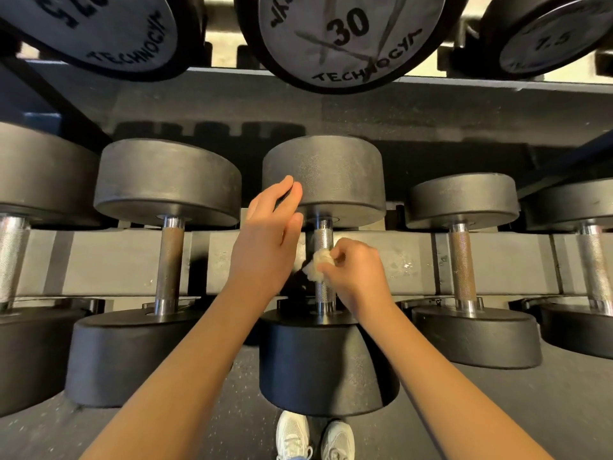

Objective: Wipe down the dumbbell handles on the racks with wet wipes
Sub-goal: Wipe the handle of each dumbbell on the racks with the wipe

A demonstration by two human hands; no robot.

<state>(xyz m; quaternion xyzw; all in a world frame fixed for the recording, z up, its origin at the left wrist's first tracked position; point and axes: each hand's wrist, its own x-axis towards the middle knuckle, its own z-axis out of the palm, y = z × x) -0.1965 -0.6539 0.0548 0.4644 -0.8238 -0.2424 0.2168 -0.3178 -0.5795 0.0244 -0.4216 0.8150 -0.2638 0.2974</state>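
Note:
A black dumbbell lies on the lower rack straight ahead, its knurled steel handle running away from me between two rubber heads. My right hand presses a crumpled whitish wet wipe against the middle of that handle. My left hand hovers just left of the handle with fingers spread, fingertips touching the far rubber head, holding nothing.
Neighbouring dumbbells flank it: a rusty-handled one to the left and another to the right, more at both edges. The grey rack rail runs beneath the handles. The upper shelf holds a 30 dumbbell. My white shoes stand on the rubber floor.

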